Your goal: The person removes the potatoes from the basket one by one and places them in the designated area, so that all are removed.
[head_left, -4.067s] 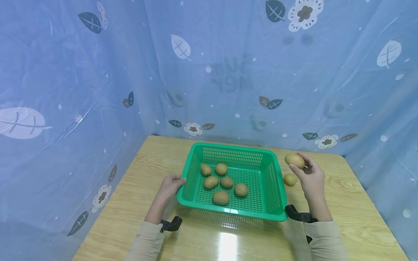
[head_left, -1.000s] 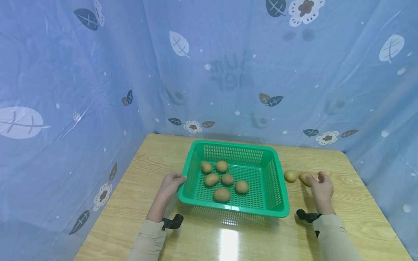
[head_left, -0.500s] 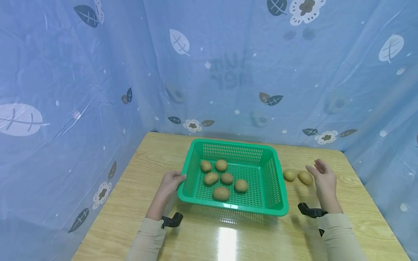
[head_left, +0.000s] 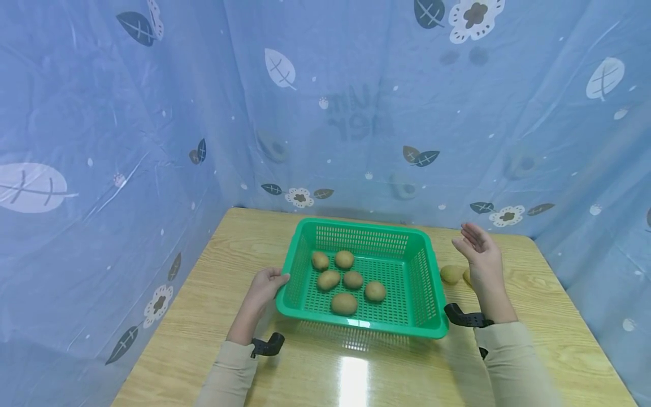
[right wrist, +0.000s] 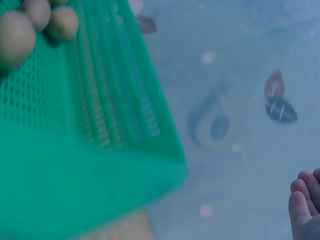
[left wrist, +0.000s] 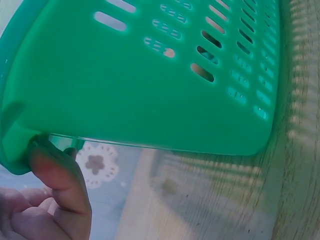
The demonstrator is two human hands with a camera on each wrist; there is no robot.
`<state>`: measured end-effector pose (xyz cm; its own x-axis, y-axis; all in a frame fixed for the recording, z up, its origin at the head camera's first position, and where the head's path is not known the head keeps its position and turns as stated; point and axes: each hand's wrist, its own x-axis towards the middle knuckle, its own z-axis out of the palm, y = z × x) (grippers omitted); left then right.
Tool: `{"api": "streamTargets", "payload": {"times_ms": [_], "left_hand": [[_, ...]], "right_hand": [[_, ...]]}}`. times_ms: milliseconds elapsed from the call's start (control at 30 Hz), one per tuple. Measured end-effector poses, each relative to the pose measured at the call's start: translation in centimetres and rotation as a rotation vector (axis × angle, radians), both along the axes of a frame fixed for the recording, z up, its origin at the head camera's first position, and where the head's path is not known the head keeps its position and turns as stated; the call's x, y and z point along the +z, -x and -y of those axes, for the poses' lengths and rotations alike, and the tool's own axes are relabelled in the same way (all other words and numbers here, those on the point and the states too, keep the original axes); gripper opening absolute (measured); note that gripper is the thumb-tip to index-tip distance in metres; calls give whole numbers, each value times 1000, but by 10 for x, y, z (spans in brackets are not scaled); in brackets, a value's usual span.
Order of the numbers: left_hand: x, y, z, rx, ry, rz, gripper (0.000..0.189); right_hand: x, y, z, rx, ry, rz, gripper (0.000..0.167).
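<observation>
A green plastic basket point(head_left: 386, 328) with slotted walls stands mid-table, and several brown potatoes point(head_left: 344, 303) lie spread over its floor, mostly in the left half. My left hand point(head_left: 264, 288) grips the basket's left rim; the left wrist view shows the thumb point(left wrist: 60, 175) on the rim. To the basket's right, my right hand point(head_left: 483, 263) hovers with fingers extended and thumb apart, holding nothing. Just left of that hand, one potato point(head_left: 451, 275) rests on the table. A second potato point(head_left: 467, 276) beside it is partly hidden behind the hand.
The wooden table point(head_left: 173, 339) has its back edge against a blue patterned curtain point(head_left: 356, 124), which also hangs on both sides. A black wrist camera strap point(head_left: 465, 317) sits close to the basket's front right corner.
My right hand held a potato over the table, set it down right of the other loose one, and let go. Since then it has risen and moved left toward the basket. The left hand stays put.
</observation>
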<state>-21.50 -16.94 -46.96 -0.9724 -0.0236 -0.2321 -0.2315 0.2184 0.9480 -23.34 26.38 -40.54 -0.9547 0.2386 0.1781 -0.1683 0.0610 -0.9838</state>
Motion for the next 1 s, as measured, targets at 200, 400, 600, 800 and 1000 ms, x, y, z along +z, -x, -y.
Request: {"api": "streamTargets", "payload": {"times_ms": [200, 400, 600, 800, 1000], "left_hand": [[-1, -1, 1, -1, 2, -1, 33], [-2, -2, 1, 1, 1, -5, 33], [-3, -1, 1, 6, -2, -5, 32], [-5, 0, 1, 4, -7, -9, 32], [-3, 1, 1, 4, -15, -9, 33]], "right_hand": [[5, 10, 25, 80, 8, -39, 63], [-1, 19, 45, 188, -32, -47, 61], [-14, 33, 60, 322, -65, -39, 57], [-21, 46, 70, 427, -72, 15, 59], [-26, 53, 75, 542, -65, 66, 58]]}}
